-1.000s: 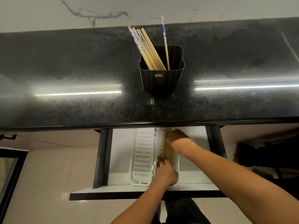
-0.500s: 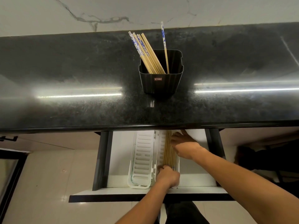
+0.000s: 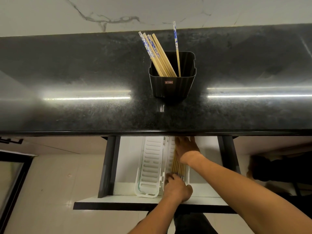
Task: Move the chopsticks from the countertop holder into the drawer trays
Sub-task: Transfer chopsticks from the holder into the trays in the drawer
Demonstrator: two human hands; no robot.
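Below the worktop [image 3: 67,73] edge, in the open drawer [image 3: 128,166], the right hand [image 3: 186,149] has moved further back than half a second ago. Then it was at the side of the right tray [image 3: 170,149]; now it lies over the far end of it. Its fingers [image 3: 192,141] are nearly straight and laid flat, and they hold nothing that I can see. The left hand [image 3: 177,188] has stayed at the near end of the same tray. Its fingers [image 3: 168,177] bend down against the near tips of the laid chopsticks [image 3: 179,168]; whether they pinch them or only push them, I cannot tell.

I judge that both hands are squaring this bundle so that it lies straight along the tray. This batch is therefore delivered and only being tidied. The left tray [image 3: 150,166], which touches the right one, has no chopsticks in it.

The task is only partly done. In the black holder [image 3: 172,88] the remaining chopsticks [image 3: 158,54] lean to the left, and one single chopstick [image 3: 177,48] stands apart at the right side.

The worktop is black speckled stone, glossy, with two long light reflections. Behind it is a white wall [image 3: 236,10] with grey veins, and under the drawer is a pale tiled floor [image 3: 50,183].
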